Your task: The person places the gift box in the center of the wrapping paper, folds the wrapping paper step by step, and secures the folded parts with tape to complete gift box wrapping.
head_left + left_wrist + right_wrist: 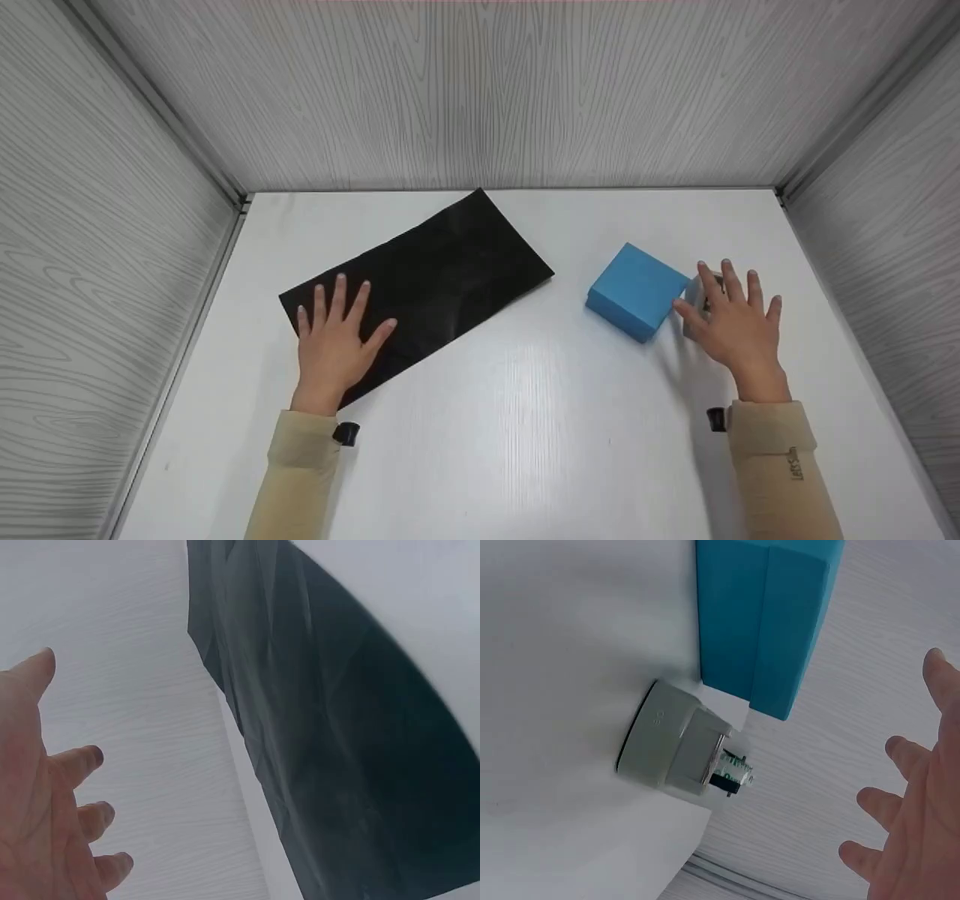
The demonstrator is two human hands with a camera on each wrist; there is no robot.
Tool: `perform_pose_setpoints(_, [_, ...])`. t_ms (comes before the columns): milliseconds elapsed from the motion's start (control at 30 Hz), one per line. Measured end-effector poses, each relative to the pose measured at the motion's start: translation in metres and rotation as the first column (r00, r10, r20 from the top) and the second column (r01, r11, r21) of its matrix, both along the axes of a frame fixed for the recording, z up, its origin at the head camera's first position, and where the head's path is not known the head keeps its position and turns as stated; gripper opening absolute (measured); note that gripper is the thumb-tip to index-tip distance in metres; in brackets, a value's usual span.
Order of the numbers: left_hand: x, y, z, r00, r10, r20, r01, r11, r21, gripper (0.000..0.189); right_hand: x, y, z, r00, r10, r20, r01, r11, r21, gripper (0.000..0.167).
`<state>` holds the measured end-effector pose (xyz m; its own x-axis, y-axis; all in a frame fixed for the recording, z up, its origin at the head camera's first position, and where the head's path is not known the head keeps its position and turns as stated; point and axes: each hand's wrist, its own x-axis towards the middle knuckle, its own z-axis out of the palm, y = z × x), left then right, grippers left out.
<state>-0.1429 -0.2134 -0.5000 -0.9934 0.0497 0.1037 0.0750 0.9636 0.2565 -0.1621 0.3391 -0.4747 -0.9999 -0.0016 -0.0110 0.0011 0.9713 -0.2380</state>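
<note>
A flat black sheet (450, 262), creased in the left wrist view, lies slanted on the left half of the table. My left hand (334, 352) hovers over its near left end with fingers spread, holding nothing; a gap between hand and sheet shows in the left wrist view. On the right sits a blue box (637, 289) with a lid. Beside one of its corners stands a small grey object (664, 739) with a white-and-green printed part, its exact kind unclear. My right hand (735, 326), fingers spread and holding nothing, is above that object and partly hides it in the head view.
The white table (525, 420) is enclosed by a wood-grain back wall (480, 90), a left side wall (97, 262) and a right side wall (892, 225). A small black piece (346, 433) sticks out at the left cuff, another black piece (717, 419) at the right.
</note>
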Motion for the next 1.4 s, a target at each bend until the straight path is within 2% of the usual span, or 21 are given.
perform_pose_setpoints(233, [0.013, 0.014, -0.008, 0.999, -0.011, 0.052, 0.009, 0.999, 0.034, 0.083, 0.004, -0.033, -0.008, 0.996, 0.075, -0.046, -0.075, 0.997, 0.011, 0.080])
perform_pose_setpoints(367, [0.020, 0.023, -0.013, 0.994, -0.023, 0.106, 0.017, 0.998, 0.054, 0.083, 0.004, -0.055, -0.014, 0.989, 0.124, -0.080, -0.121, 0.992, 0.042, 0.078])
perform_pose_setpoints(533, [0.024, 0.031, -0.021, 0.987, -0.029, 0.157, 0.018, 0.997, 0.075, 0.083, 0.002, -0.082, -0.023, 0.965, 0.195, -0.173, -0.194, 0.981, 0.024, 0.072])
perform_pose_setpoints(633, [0.026, 0.035, -0.026, 0.983, -0.034, 0.178, 0.019, 0.996, 0.088, 0.082, 0.001, -0.099, -0.027, 0.945, 0.236, -0.225, -0.246, 0.969, -0.015, 0.068])
perform_pose_setpoints(767, [0.026, 0.038, -0.033, 0.981, -0.042, 0.190, 0.023, 0.995, 0.099, 0.079, -0.003, -0.120, -0.034, 0.927, 0.276, -0.254, -0.305, 0.948, -0.086, 0.062])
perform_pose_setpoints(967, [0.024, 0.040, -0.043, 0.969, -0.032, 0.244, 0.003, 0.993, 0.119, 0.077, -0.016, -0.142, -0.047, 0.927, 0.295, -0.231, -0.334, 0.930, -0.153, 0.056])
perform_pose_setpoints(1100, [0.023, 0.039, -0.048, 0.963, -0.026, 0.269, -0.005, 0.994, 0.112, 0.075, -0.024, -0.154, -0.049, 0.933, 0.297, -0.202, -0.335, 0.922, -0.195, 0.054])
perform_pose_setpoints(1233, [0.022, 0.037, -0.051, 0.963, -0.024, 0.267, 0.000, 0.996, 0.088, 0.073, -0.030, -0.163, -0.051, 0.953, 0.282, -0.111, -0.302, 0.911, -0.281, 0.054])
perform_pose_setpoints(1400, [0.024, 0.036, -0.052, 0.965, -0.020, 0.260, 0.005, 0.998, 0.061, 0.070, -0.038, -0.169, -0.057, 0.971, 0.240, 0.019, -0.214, 0.899, -0.382, 0.057])
